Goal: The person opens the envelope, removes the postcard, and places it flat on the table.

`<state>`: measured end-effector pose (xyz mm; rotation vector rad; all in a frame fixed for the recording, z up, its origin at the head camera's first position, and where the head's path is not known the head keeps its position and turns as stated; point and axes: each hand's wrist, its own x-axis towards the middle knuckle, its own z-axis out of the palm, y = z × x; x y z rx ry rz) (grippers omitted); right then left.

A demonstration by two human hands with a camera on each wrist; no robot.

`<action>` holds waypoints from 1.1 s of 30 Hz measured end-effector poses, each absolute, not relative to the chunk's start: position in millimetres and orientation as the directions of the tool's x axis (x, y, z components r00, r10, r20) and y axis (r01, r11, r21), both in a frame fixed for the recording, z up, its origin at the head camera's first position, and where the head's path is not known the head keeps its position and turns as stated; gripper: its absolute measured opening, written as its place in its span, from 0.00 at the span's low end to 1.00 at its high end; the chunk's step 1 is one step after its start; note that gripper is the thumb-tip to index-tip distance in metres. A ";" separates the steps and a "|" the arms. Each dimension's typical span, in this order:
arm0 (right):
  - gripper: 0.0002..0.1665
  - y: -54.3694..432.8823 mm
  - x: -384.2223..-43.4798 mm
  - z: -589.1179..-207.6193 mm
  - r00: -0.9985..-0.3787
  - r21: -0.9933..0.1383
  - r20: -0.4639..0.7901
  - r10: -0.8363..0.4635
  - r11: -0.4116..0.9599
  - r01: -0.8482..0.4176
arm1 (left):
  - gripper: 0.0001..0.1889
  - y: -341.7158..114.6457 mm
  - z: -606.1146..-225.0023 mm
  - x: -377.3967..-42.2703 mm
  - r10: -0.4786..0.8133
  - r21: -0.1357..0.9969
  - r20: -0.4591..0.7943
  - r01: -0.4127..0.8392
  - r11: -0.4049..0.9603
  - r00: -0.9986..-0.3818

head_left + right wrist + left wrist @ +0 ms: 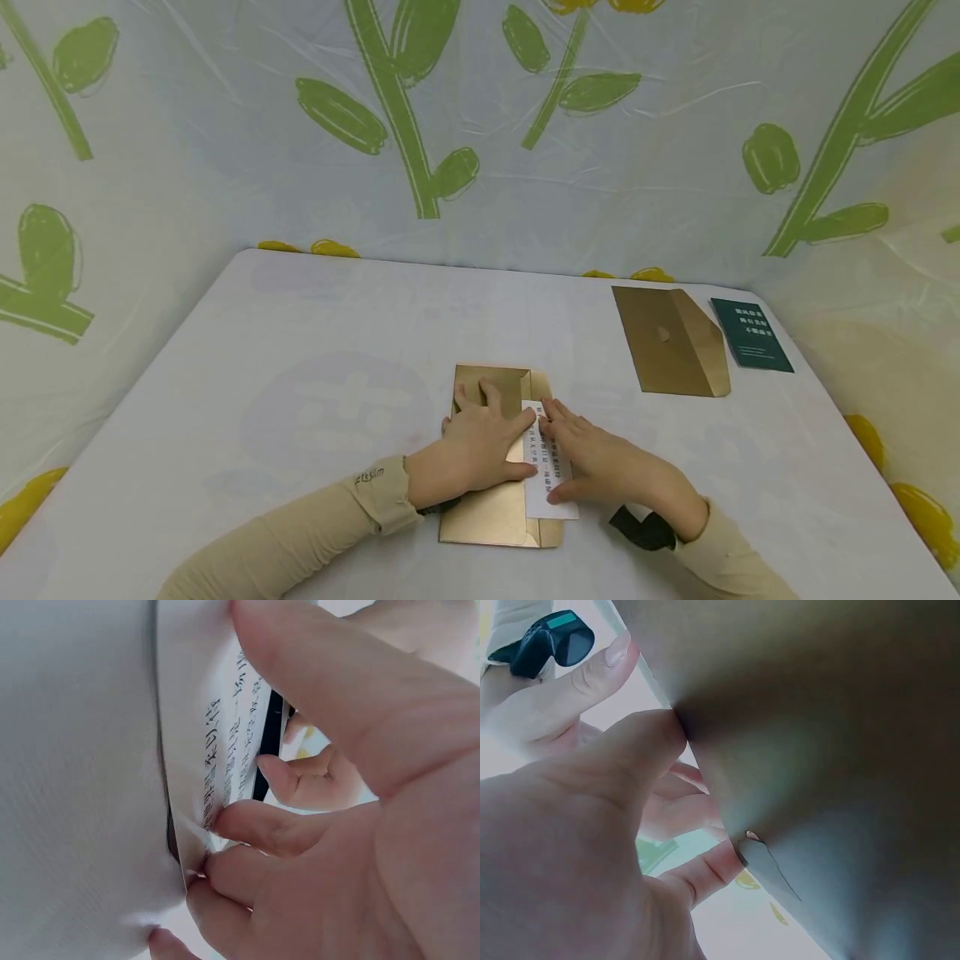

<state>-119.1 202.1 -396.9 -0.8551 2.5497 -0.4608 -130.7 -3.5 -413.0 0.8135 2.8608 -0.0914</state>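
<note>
A gold envelope [483, 521] lies on the table in front of me, its flap side facing right. Partly inside that right side is a white card [551, 500] printed with columns of dark characters. My left hand [480, 448] rests spread across the envelope, with the thumb and index finger reaching the card. From the right, my right hand [607, 458] touches the card, its thumb low and its fingertips near the top. The right wrist view shows those fingers [255, 825] lying along the printed card [191, 750]. The envelope's surface [817, 735] fills much of the left wrist view.
At the back right lies another gold envelope [656, 342], its flap unfolded to the right. Beside it, near the table's right edge, is a dark green card [752, 335] with white characters. A white cloth with green leaf prints [408, 108] hangs behind the table.
</note>
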 end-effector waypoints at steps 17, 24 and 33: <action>0.65 198.9 -116.8 -400.4 -0.748 -0.414 -0.277 -0.603 0.777 -0.473 | 0.40 -3.1 -415.1 -130.9 0.516 -0.012 -0.164 0.525 0.851 -0.841; 0.71 198.9 -117.4 -401.0 -0.747 -0.423 -0.277 -0.605 0.775 -0.470 | 0.40 -3.1 -415.6 -131.1 0.518 -0.015 -0.165 0.527 0.850 -0.839; 0.75 198.8 -117.6 -401.3 -0.751 -0.413 -0.285 -0.596 0.784 -0.465 | 0.40 -2.8 -413.8 -130.6 0.521 -0.014 -0.167 0.530 0.848 -0.837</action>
